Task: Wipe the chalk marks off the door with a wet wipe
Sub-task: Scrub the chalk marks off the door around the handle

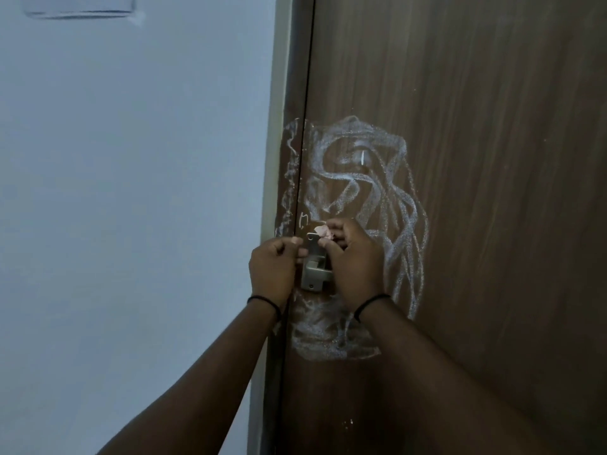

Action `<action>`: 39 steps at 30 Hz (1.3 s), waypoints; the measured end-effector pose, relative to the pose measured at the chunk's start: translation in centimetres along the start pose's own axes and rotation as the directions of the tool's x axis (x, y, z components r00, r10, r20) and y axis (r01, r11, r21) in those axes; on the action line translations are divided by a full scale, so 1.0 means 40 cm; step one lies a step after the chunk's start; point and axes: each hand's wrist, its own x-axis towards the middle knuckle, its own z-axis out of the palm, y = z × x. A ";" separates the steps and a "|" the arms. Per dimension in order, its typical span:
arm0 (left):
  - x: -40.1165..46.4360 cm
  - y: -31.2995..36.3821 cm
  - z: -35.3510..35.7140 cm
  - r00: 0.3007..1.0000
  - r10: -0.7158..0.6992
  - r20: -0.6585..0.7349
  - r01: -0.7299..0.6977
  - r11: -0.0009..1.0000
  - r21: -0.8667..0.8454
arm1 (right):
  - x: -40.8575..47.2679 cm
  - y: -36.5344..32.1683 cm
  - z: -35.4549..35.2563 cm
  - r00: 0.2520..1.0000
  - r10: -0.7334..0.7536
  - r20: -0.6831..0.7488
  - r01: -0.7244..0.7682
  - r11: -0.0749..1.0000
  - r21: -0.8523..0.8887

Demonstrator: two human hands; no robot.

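- Both hands were up at the metal latch (314,269) on the brown door (492,159), just beside the frame (279,159).
- The right hand (356,261) had its fingers curled and was pinching a small, crumpled, pale-pinkish wet wipe (323,232) right at the top of the latch.
- The left hand (274,267) was curled too, fingertips pinched at the left edge of the latch. Couldn't really tell whether it was holding a corner of the wipe or only steadying the metal.
- The chalk marks (371,192) looked basically untouched: big white loops above and to the right of the hands, a dense smeared patch (328,336) below the latch, and more scribbles on the frame strip (289,178) left of the door gap.
- My guess is the wipe wasn't unfolded yet, so the wiping hadn't properly begun.
- What could go wrong from here: a wad that small would load up with chalk fast and just smear it into a grey haze.
- It could also snag and tear on the latch edges.
- Chalk along the door gap and around the metal would be easy to miss.
- The lighting was dim, so faint leftovers would be hard to spot.
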 end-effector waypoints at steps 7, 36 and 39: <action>-0.001 -0.089 0.021 0.968 0.233 -0.096 -0.177 0.899 0.401 | 0.107 0.011 0.074 0.986 -0.152 0.068 0.164 0.957 -0.241; 0.053 -0.063 0.036 0.834 0.502 0.228 -0.532 0.623 0.573 | 0.110 0.070 0.018 0.921 -0.350 0.171 0.389 0.804 -0.449; 0.065 -0.064 0.045 0.809 0.476 0.344 -0.577 0.533 0.619 | 0.145 0.088 -0.024 0.939 -0.343 0.000 0.307 0.838 -0.452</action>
